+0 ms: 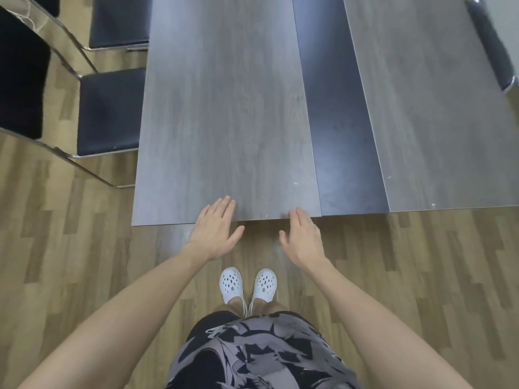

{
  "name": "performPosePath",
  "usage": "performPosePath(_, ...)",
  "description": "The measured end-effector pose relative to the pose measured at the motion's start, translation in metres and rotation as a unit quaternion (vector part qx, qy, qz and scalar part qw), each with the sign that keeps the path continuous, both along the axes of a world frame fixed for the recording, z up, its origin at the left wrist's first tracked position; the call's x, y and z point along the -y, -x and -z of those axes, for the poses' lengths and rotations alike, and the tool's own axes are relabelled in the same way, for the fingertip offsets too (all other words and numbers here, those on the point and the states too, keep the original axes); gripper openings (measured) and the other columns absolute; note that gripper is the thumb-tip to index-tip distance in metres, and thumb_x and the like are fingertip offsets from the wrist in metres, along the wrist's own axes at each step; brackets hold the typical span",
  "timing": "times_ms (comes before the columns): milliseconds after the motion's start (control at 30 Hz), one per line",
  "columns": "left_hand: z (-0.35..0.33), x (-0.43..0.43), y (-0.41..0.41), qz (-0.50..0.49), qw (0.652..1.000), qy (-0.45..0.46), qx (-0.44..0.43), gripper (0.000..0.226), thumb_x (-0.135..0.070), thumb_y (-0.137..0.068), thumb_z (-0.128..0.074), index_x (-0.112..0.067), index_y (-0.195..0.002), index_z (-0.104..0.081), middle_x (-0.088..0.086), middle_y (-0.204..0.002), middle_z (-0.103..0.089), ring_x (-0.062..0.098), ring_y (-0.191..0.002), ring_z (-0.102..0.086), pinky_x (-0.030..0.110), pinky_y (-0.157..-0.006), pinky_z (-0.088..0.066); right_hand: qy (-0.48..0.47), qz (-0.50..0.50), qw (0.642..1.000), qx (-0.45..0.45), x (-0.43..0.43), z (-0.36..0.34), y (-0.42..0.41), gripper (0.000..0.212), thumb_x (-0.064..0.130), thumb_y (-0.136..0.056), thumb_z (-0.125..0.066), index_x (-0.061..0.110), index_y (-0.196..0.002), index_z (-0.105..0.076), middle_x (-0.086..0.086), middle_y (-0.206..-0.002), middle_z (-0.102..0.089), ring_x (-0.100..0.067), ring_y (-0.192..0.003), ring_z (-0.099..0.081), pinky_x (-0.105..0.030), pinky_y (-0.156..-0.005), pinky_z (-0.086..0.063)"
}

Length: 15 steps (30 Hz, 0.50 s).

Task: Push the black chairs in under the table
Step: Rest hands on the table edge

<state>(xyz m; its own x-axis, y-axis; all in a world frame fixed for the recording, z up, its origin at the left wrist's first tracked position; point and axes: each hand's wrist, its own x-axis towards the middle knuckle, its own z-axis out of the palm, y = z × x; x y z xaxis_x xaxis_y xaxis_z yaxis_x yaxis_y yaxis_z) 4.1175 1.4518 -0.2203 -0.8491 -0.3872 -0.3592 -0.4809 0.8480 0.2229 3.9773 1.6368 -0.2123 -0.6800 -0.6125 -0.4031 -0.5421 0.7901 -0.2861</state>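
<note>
1. Counter (224, 108): a long grey wood-grain top with a darker strip down its middle, seen from its short end; the person stood at that end on a wood-pattern floor (70, 234).
2. Left hand (216, 231): flat and spread wide, holding nothing, fingertips over the counter's near edge; contact could not be told.
3. Right hand (303, 237): likewise flat, grip empty, fingertips at the same edge.
4. Near black chair (109, 110): at the counter's left side, its seat mostly showing outside the edge and only its inner edge under the top. Judged not pushed in.
5. Far black chair (120, 21): further along the same side, seat also largely exposed. Judged still to be done.
6. Third black chair (490, 43): at the right side, only its back visible against the counter's edge; it looked tucked in, though the seat was hidden.
7. Progress: neither hand was on a chair; at least the two left chairs remained.
</note>
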Motion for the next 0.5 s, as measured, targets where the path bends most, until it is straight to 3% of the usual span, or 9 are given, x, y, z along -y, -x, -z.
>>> performPosePath(500,-0.003,-0.002,0.023,-0.041,0.999,-0.001,-0.018,0.069,-0.049,-0.099,-0.031,-0.012,-0.155,-0.015,0.006,-0.163,-0.012,0.020,-0.149,-0.011,0.038,-0.121,-0.010,0.021,-0.030,0.999,-0.001,0.010,0.007,0.024,0.060,0.032,-0.097,-0.044,0.009,-0.150,-0.027,-0.007,-0.159,-0.024,-0.022,-0.148,-0.017,-0.038,-0.120,-0.019)
